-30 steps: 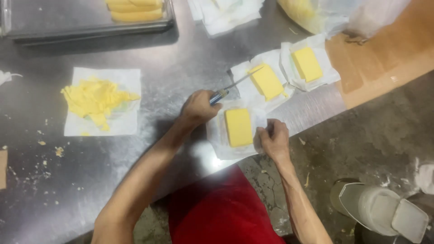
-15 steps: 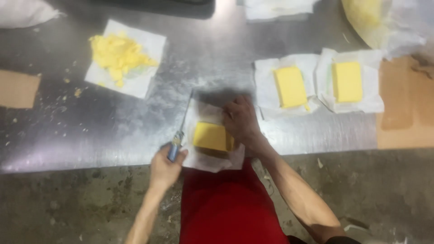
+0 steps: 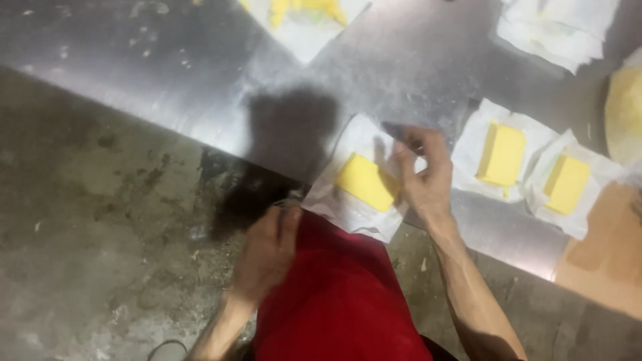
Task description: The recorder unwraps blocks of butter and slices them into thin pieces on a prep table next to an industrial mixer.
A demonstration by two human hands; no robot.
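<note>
A yellow block (image 3: 366, 181) is seen on white paper (image 3: 348, 207) at the near edge of the steel tabletop (image 3: 200, 80), with the right hand (image 3: 421, 177) set against its far side, fingers (image 3: 408, 150) loosely spread and touching paper and block. The left hand (image 3: 267, 251) is held low off the tabletop's edge; whether anything is gripped cannot be told. Wrapping appears to be in hand; folding the paper over is judged to come next. Two more blocks (image 3: 501, 155) lie on papers to the right.
</note>
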